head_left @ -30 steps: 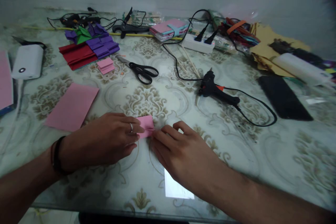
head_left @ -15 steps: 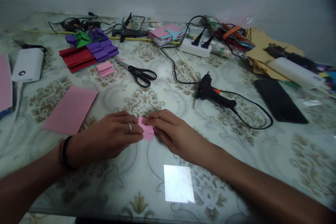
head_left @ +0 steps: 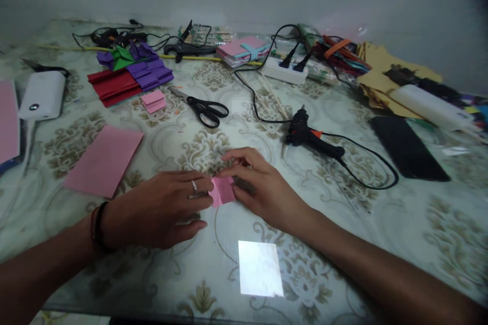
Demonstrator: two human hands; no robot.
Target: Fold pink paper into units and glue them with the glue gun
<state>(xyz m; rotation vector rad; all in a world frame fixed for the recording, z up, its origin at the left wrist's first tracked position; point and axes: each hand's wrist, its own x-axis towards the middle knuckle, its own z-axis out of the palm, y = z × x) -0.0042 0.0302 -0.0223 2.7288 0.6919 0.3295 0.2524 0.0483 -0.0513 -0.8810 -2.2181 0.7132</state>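
Observation:
A small pink paper piece [head_left: 225,191] with crease lines lies on the patterned table between my hands. My left hand [head_left: 163,208], with a ring and a dark wristband, rests its fingertips on the paper's left side, thumb apart below. At the paper's right and upper edge, my right hand [head_left: 263,188] has its fingers curled round the edge. Farther back sits another small folded pink paper [head_left: 154,101], beside black-handled scissors [head_left: 206,110]. To the left lies a larger pink sheet [head_left: 104,162].
A black glue gun [head_left: 314,137] with its cord lies right of centre, near a black phone [head_left: 407,147]. At the back are a power strip [head_left: 285,70] and folded red papers [head_left: 114,85]. A white power bank [head_left: 42,95] is at the left.
The small pink paper has turned and shifted slightly right. My left thumb has come away from the other fingers, and my right fingers have shifted along the paper's edge.

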